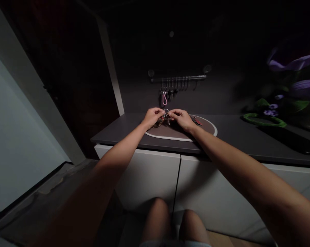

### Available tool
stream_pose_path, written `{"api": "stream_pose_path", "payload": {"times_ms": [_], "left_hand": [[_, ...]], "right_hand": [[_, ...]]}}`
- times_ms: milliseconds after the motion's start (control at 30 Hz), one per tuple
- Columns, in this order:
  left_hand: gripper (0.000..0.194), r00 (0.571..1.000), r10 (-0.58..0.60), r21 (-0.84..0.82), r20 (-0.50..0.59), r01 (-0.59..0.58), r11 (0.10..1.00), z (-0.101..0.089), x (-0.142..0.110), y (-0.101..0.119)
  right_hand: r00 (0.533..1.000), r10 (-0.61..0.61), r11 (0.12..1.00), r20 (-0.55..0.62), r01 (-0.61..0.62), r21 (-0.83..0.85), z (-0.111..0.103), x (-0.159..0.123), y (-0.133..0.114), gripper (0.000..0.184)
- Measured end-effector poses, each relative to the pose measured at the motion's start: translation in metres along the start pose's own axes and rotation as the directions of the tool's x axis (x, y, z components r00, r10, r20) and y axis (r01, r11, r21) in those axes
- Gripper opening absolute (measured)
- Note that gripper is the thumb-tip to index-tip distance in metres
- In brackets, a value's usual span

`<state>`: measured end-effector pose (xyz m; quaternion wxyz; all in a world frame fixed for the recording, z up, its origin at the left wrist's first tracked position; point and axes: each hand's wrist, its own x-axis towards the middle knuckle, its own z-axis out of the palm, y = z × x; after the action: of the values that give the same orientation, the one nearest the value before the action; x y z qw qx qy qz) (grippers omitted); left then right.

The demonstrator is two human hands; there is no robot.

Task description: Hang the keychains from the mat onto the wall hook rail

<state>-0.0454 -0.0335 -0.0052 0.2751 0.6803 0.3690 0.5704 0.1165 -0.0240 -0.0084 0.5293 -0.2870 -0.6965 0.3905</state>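
Both hands meet over an oval brown mat (180, 133) with a pale rim. My left hand (152, 116) pinches the left side of a metal key ring (166, 110). From the other side, the fingers of my right hand (181, 118) are closed on the same ring. A small key or chain (168, 120) dangles below it. Under my left hand sits a brownish item, partly hidden. Beside my right hand a red and dark object (198, 121) lies on the mat, with what looks like more keys.
On the dark wall a hook rail (179, 78) carries several keys (172, 92) and a pink loop strap (164, 98). Purple flowers (271, 109) with a green ring-shaped piece (265, 120) stand right on the dark counter (234, 140). White cabinet doors (149, 175) are below.
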Motion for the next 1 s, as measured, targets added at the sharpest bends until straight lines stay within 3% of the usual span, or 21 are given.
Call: {"api": "stream_pose_path", "payload": {"times_ms": [333, 567, 800, 900, 1000], "left_hand": [[0.026, 0.998, -0.058, -0.151, 0.040, 0.063, 0.987, 0.004, -0.001, 0.002], [0.021, 0.992, -0.091, -0.099, 0.089, 0.099, 0.990, 0.006, 0.010, 0.017], [0.019, 0.994, -0.088, -0.063, -0.069, 0.084, 0.994, 0.030, 0.041, 0.015], [0.023, 0.982, -0.045, 0.062, -0.182, 0.057, 0.996, 0.043, 0.048, 0.005], [0.025, 0.970, 0.103, 0.342, -0.219, -0.022, 0.940, 0.048, 0.046, -0.005]], "right_hand": [[1.000, 0.031, 0.993, 0.001, -0.031, 0.114, 0.002, -0.002, -0.001, 0.030], [0.998, 0.021, 0.993, -0.054, -0.014, 0.117, -0.006, 0.002, -0.005, 0.027], [0.990, 0.008, 0.994, -0.144, 0.008, 0.109, -0.030, 0.025, -0.017, 0.027], [0.982, 0.005, 0.996, -0.190, 0.012, 0.092, -0.041, 0.038, -0.020, 0.024], [0.975, 0.005, 0.998, -0.223, 0.008, 0.056, -0.050, 0.053, -0.022, 0.017]]}}
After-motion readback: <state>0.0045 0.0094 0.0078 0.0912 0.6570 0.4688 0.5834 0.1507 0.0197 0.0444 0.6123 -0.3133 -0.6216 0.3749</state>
